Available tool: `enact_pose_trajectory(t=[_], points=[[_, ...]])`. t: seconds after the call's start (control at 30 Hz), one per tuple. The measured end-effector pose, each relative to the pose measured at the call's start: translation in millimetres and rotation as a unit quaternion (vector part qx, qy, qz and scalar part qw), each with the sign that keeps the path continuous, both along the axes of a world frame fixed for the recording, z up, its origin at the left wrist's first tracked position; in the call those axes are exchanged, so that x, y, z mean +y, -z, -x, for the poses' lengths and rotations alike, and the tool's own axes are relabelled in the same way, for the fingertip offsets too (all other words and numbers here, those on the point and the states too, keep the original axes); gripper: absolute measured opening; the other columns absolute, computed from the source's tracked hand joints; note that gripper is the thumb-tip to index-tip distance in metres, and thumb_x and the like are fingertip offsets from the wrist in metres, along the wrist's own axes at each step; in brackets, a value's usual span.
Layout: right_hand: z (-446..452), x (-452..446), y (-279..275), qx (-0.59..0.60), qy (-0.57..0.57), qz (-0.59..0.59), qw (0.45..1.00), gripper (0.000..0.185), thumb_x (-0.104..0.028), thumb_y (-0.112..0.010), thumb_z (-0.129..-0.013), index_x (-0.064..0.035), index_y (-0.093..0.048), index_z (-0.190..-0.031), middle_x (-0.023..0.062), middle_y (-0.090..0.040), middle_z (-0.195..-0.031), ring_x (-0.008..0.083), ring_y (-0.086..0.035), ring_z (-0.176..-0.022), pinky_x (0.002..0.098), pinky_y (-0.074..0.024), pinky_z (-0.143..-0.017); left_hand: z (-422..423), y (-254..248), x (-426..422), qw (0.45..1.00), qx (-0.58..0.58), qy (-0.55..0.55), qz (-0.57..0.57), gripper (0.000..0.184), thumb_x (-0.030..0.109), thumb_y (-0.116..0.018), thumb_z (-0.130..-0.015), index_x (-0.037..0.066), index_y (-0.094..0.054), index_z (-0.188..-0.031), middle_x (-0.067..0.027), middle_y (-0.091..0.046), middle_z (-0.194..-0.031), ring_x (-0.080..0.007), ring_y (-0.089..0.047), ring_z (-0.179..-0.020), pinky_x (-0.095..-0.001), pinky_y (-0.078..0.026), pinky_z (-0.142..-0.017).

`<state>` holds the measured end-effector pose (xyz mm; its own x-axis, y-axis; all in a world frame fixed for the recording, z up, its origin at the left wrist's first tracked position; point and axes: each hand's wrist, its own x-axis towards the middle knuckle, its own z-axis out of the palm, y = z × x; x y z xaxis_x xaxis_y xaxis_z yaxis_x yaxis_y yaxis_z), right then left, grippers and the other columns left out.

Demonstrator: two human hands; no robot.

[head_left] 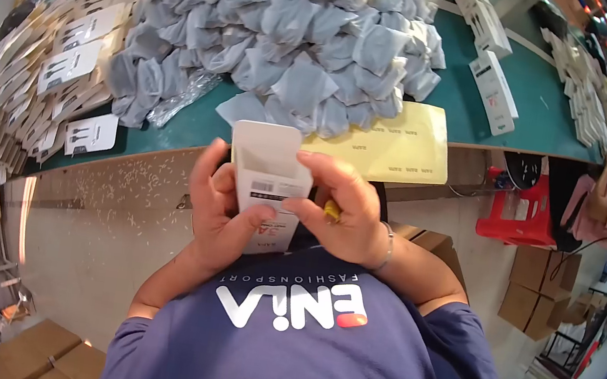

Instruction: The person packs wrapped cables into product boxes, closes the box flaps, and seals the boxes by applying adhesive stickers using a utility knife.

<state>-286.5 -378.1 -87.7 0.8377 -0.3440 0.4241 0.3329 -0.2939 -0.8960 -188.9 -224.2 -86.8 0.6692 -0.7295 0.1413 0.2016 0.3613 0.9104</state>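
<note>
We record one white printed carton (pixel 270 177), held before the near edge of the heap of grey pouches (pixel 286 40) and gripped by both hands: the left hand (pixel 223 205) turned inward, thumb laid on the printed face; the right hand (pixel 347 211) with thumb and forefinger at the opposite edge, a small yellow item (pixel 331 210) by its curled fingers. We further list a yellow sheet (pixel 394 149) at the heap's near right edge, and packages (pixel 70 67) piled left of the heap.
</note>
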Motion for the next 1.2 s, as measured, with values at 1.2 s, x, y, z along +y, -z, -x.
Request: enact_pose_trajectory(t=[1.2], points=[[-8.8, -39.9, -27.1, 0.204, -0.137, -0.212, 0.946, 0.014, 0.008, -0.068, -0.079, -0.0015, -0.069, -0.089, 0.0077, -0.066, -0.09, 0.0097, -0.05, -0.068, 0.0203, -0.038, -0.061, 2.9, 26.3, -9.3, 0.983, -0.167, 0.064, -0.046, 0.062, 0.005, -0.066, -0.088, 0.003, -0.029, -0.138, -0.0148, -0.061, -0.095, -0.0169, -0.058, -0.075, -0.0261, -0.046, -0.07]])
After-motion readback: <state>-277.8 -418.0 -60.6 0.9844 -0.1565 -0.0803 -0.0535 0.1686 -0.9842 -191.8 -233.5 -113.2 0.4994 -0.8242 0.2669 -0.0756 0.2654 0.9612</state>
